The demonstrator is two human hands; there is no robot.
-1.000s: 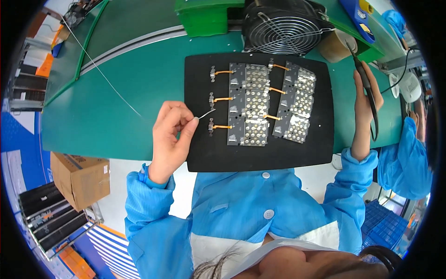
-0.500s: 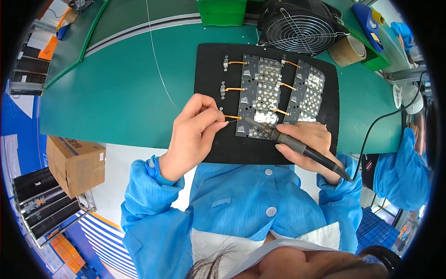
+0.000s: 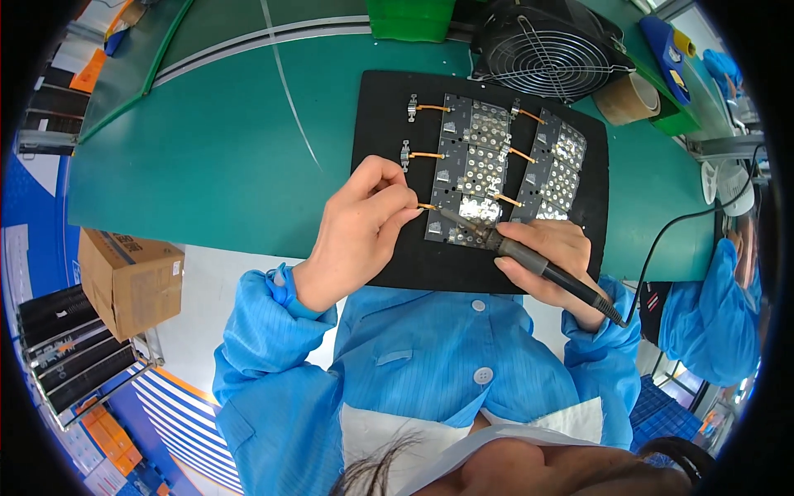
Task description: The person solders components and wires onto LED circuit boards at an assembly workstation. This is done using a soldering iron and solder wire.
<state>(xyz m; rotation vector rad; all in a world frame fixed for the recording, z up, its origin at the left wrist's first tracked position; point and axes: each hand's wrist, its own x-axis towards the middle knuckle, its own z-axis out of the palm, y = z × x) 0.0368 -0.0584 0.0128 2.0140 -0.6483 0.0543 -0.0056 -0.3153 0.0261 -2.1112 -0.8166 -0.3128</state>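
A soldering iron is gripped pen-like in my right hand. Its tip rests at the left edge of the lower part of a dark circuit board strip, where an orange flex tab meets it. My left hand is closed in a pinch beside that joint, on thin solder wire that comes down from above. The fingers cover the tab's outer end. Further orange tabs with small metal connectors lie above. A second board strip sits to the right, partly behind my right hand.
A black mat lies under the boards on a green table. Behind stand a black fan, a tape roll and a green bin. The iron's cable loops right. A cardboard box stands left; another person's blue sleeve shows right.
My left hand has edged right and slightly up, closer to the iron's tip, with less wire showing beyond the fingers. The iron stays at the same joint; the whole view has shifted slightly.
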